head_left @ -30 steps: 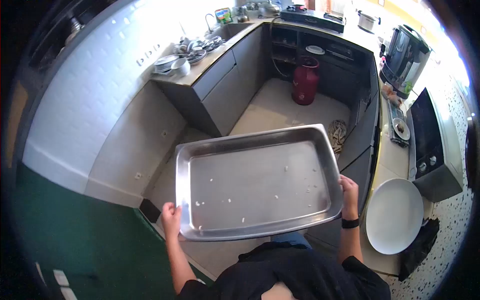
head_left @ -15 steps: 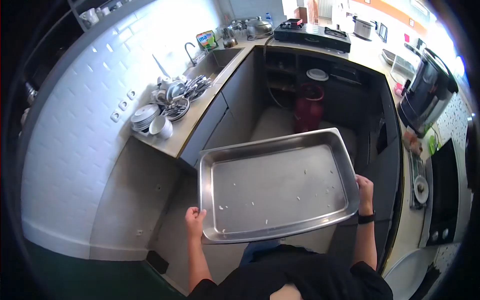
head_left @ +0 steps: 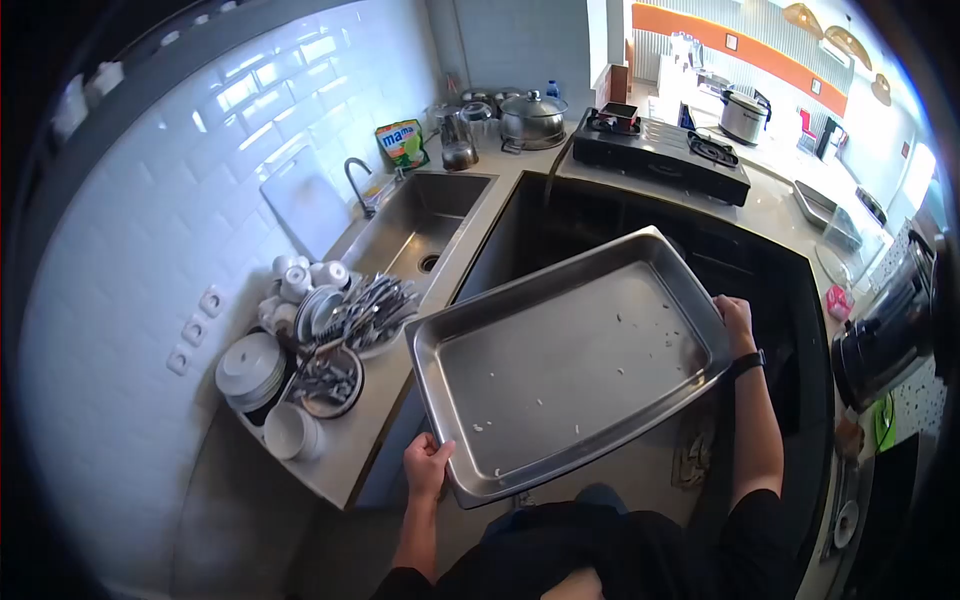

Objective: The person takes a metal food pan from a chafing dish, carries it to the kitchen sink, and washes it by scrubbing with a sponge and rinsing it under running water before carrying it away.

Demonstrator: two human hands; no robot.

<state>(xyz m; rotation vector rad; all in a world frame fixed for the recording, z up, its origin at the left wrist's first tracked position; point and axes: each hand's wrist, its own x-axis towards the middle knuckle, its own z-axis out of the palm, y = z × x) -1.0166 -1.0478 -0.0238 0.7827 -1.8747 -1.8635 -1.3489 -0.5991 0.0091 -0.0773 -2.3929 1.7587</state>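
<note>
A large rectangular steel pan (head_left: 540, 360) is held out in front of my body, tilted with its right side higher. Several small pale bits, perhaps rice grains, are scattered over its bottom. My left hand (head_left: 427, 467) grips the rim at the lower left corner, thumb on top. On the opposite short side, my right hand (head_left: 737, 322) is closed round the rim, its fingers partly hidden by the pan. A dark band circles my right wrist.
A steel sink (head_left: 420, 225) with a tap lies ahead on the left. Stacked plates (head_left: 250, 368), cups and a cutlery pile (head_left: 375, 308) crowd the left counter. A gas stove (head_left: 660, 155) stands at the back, a large dark urn (head_left: 885, 320) at the right.
My view has moved forward towards the sink and stove, which look nearer. The pan has tilted further, right side up, still held in both hands.
</note>
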